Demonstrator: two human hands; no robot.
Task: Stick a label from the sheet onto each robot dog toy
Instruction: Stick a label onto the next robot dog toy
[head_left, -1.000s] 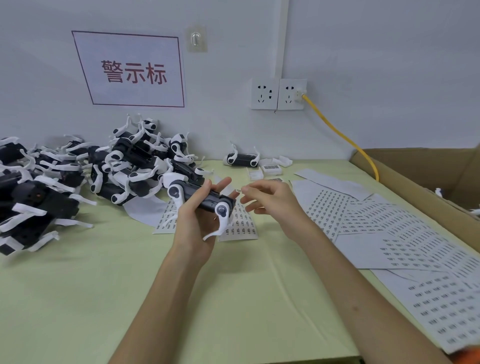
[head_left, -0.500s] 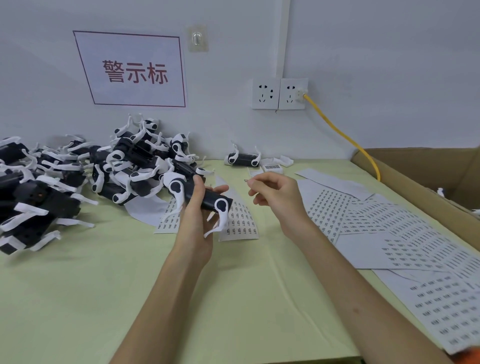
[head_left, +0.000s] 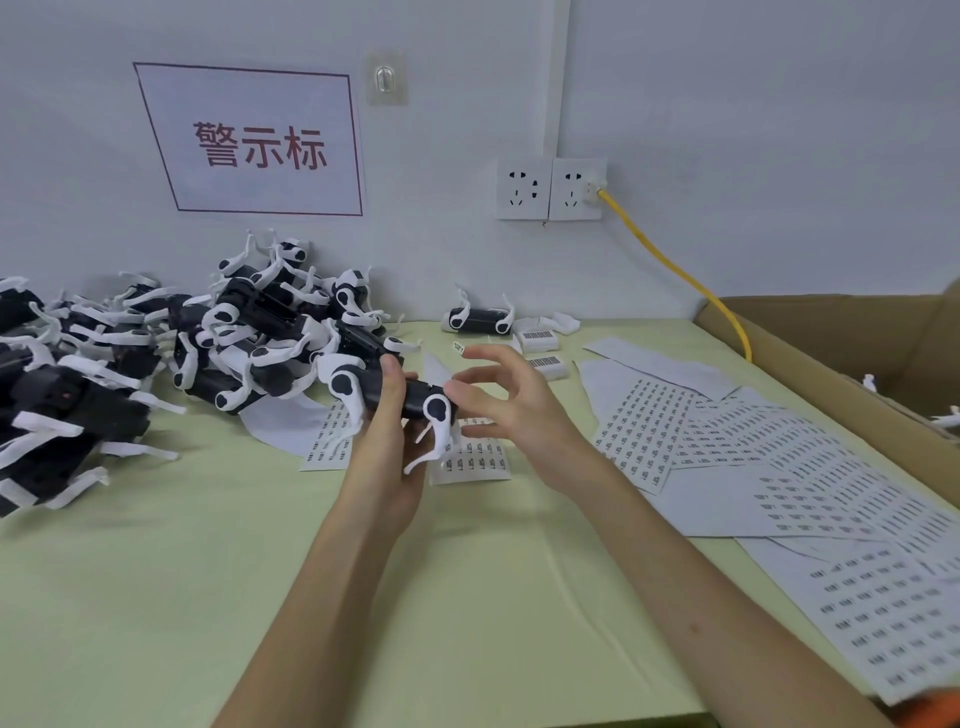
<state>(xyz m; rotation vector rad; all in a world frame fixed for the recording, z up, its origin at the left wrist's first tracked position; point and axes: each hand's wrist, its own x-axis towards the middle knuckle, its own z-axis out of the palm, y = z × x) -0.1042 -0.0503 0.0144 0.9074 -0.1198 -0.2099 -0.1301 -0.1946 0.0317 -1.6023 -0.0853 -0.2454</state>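
The left hand (head_left: 387, 447) grips one robot dog toy (head_left: 402, 397) by its black body, fingers curled round it, and holds it above the tabletop (head_left: 156, 597) near the centre of the scene. The right hand (head_left: 511, 410) sits just right of the toy with fingers spread and loosely bent. A small label (head_left: 457, 347) appears to cling to the tip of the uppermost finger, though the view is too small to confirm contact.

Risks from this position:

- Label loss. If it is held only by a corner of adhesive, it can curl, fold on itself or drop before it reaches the toy.
- Misplacement. The toy body is rounded and its white legs project toward the right hand; a leg can catch the label early.
- Poor adhesion. Light pressure on a curved surface can leave an edge lifted.
- Sorting error. The pile of toys (head_left: 249, 338) lies at far left, and a single toy (head_left: 478, 318) lies far centre. A finished toy set down among unlabelled ones risks a repeat or a miss.
- Sheet disturbance. The label sheet (head_left: 470, 462) lies directly under the hands and can be dragged by a forearm.
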